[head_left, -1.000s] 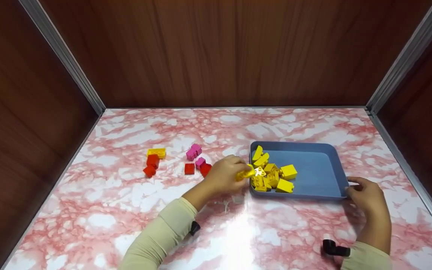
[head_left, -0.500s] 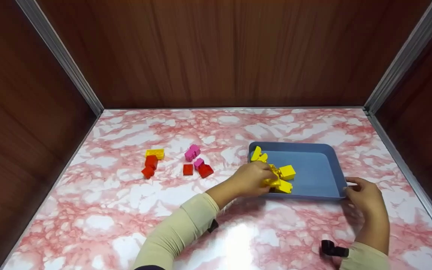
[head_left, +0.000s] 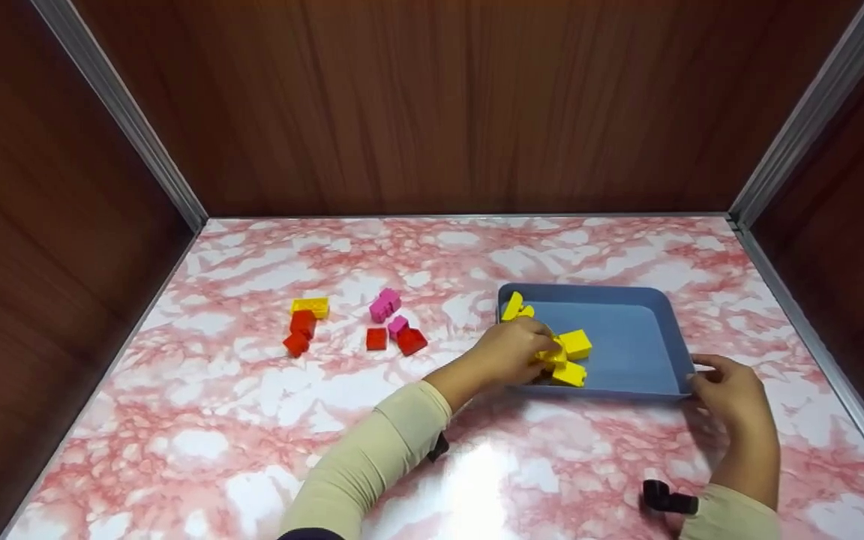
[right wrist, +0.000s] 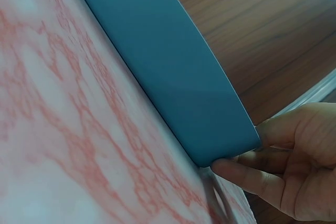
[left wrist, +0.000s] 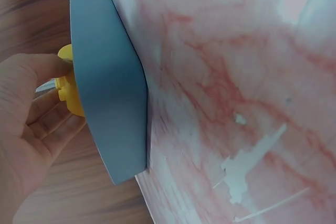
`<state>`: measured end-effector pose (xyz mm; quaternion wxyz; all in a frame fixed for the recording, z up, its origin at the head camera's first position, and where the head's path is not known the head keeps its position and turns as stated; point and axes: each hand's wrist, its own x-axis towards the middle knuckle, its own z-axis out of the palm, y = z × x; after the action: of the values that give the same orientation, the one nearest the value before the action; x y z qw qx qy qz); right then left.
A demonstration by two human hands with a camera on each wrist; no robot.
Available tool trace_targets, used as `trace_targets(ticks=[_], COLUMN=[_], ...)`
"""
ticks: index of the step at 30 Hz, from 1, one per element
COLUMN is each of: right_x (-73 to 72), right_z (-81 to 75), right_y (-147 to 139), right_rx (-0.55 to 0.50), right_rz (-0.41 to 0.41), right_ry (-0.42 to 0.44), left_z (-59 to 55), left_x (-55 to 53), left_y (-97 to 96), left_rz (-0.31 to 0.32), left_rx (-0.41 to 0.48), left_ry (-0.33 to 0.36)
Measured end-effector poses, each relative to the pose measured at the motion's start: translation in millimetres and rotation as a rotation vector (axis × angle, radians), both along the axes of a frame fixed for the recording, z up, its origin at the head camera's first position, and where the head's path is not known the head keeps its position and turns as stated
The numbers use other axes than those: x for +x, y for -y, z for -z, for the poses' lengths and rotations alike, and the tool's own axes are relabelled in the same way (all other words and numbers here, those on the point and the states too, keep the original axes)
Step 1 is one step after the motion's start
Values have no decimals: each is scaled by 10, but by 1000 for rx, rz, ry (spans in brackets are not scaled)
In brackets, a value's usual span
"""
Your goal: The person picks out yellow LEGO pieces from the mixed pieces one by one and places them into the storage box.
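Observation:
A blue-grey tray (head_left: 619, 337) stands on the table with several yellow toy building blocks (head_left: 573, 344) gathered at its left side. My left hand (head_left: 514, 350) reaches over the tray's left part and grips a yellow block among the others. In the left wrist view, thumb and fingers curl around this yellow block (left wrist: 73, 97), partly hidden by the tray wall. At the tray's near right corner, my right hand (head_left: 732, 390) holds on, thumb and fingers against the wall and rim. The right wrist view has those fingers (right wrist: 249, 178) touching the tray's end.
Left of the tray lie red blocks (head_left: 412, 342) and pink blocks (head_left: 385, 305). Farther left, a yellow block (head_left: 310, 307) lies near two red blocks (head_left: 302, 324). Brown wood-grain panels (head_left: 469, 112) enclose the marbled table (head_left: 252, 435) at the back and sides.
My left hand has moved right, from the tray's left rim to inside it, carrying yellow. It has since shifted slightly farther right. The right hand stays at the tray's corner.

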<state>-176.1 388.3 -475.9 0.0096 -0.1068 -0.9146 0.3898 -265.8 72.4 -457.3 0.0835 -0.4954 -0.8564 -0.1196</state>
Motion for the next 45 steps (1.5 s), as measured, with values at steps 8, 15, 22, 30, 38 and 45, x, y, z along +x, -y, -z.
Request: trace_targets(ticks=[8,15,22,30,38,45], right_x=[-2,-2,-6,-11,-1,-9], right_z=[6,-4,2,-1,-12,-4], right_y=[2,-7,-9,-16,-15,2], right_rx=[-14,-10,-11,-2,1,10], right_rz=[5,2,5,6,10,13], right_ry=[24,24,34,29,39,31], left_z=[5,-32,-56,-69,-90,-76], left_x=[-60,-33,-16,9,32,38], left_y=[22,48,90,214,393,625], left_rz=[-56,-54,-32,-39,-66,-80], left_rx=[-2,2,27,73,125,152], left_ry=[39,35,24,13,13,-26])
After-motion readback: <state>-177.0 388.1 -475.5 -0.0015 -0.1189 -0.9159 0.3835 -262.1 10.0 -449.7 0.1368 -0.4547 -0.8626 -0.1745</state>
